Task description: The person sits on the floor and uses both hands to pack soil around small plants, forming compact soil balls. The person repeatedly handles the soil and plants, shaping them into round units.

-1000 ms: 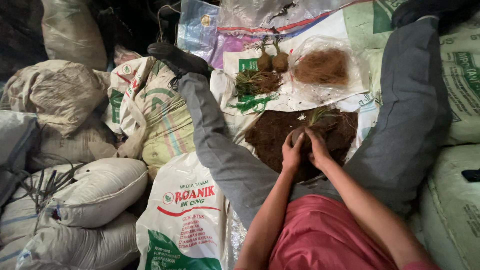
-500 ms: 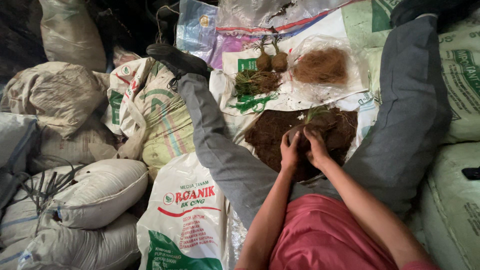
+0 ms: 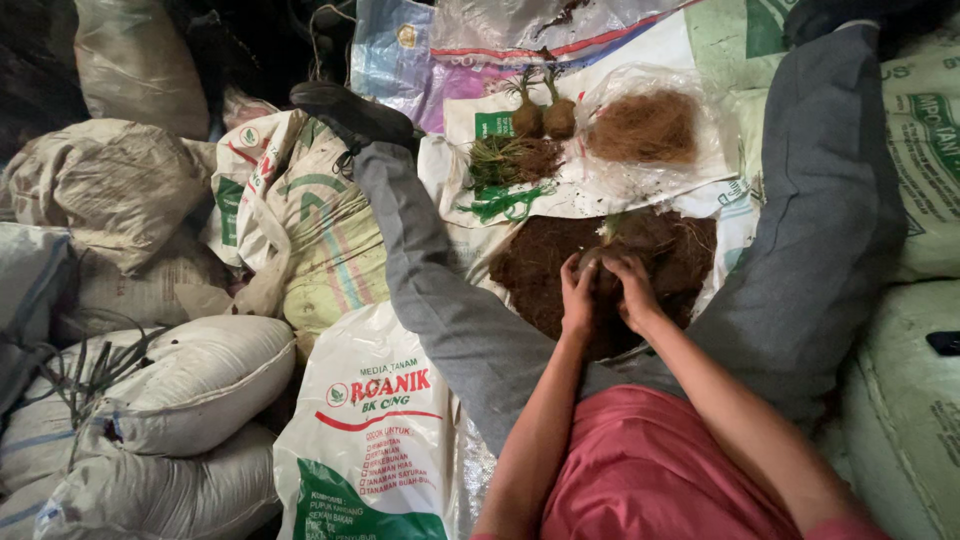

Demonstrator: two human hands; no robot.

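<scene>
We sit on the ground among large filled sacks (image 3: 150, 390), pale and bulging, stacked at our left, with more green-printed sacks (image 3: 915, 200) along our right. Our legs, in grey trousers (image 3: 430, 290), spread apart in a wide V, the left leg running up to a dark shoe (image 3: 350, 108) that rests on a striped sack. A white printed bag (image 3: 370, 430) stands just beside our left thigh. Between the legs lies a flattened white sack sheet (image 3: 590, 195), and on it a broad heap of dark brown soil (image 3: 545, 270). Beyond the heap, on the same sheet, sits a clear plastic bag (image 3: 650, 175) holding a mound of brown fibre (image 3: 640, 125). To the left of the fibre lies a small clump of green seedlings with roots (image 3: 505, 160), and just above it two small wrapped root balls (image 3: 543, 115) stand upright side by side, touching. Both hands meet over the middle of the soil heap. The left hand (image 3: 578, 295) and right hand (image 3: 632, 290) are cupped and pressed together, fingers curled around a small ball of soil (image 3: 603, 262) with green shoots showing at its top. The ball sits between the palms, right over the heap, touching both hands.
</scene>
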